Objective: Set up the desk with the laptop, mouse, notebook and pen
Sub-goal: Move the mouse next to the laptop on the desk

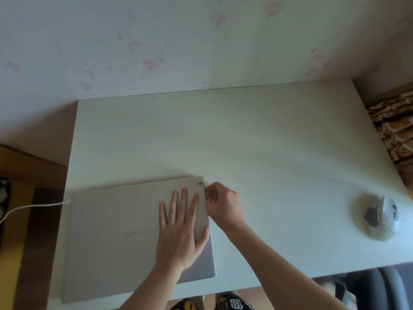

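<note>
1. The laptop (116, 231) lies nearest, closed and flat on the worktop (268, 142), at its left front, with the near edge at the worktop's front edge. It looks like a thin, stiff slab with a smooth, probably slippery lid and some weight to it. The hinge and screen are the fragile parts.
2. A white cable (33, 206) runs into the laptop's left side. It will likely tug if the laptop is slid or turned, so moves should be slow.
3. The left hand (181, 229) rests flat on the right part of the lid, fingers straight and spread, the thumb at the right edge. That should keep the laptop from sliding.
4. The right hand (221, 204) is curled at the far right corner, its fingertips pinching at the lid's edge. This edge looks like the place to take hold for lifting the lid; a lift nearer its middle would twist it less.
5. The mouse (380, 217) sits well apart at the right, small, light and hard, on a round pad (359, 211). It is easy to cup from above.
6. Notebook and pen are not in view.
</note>
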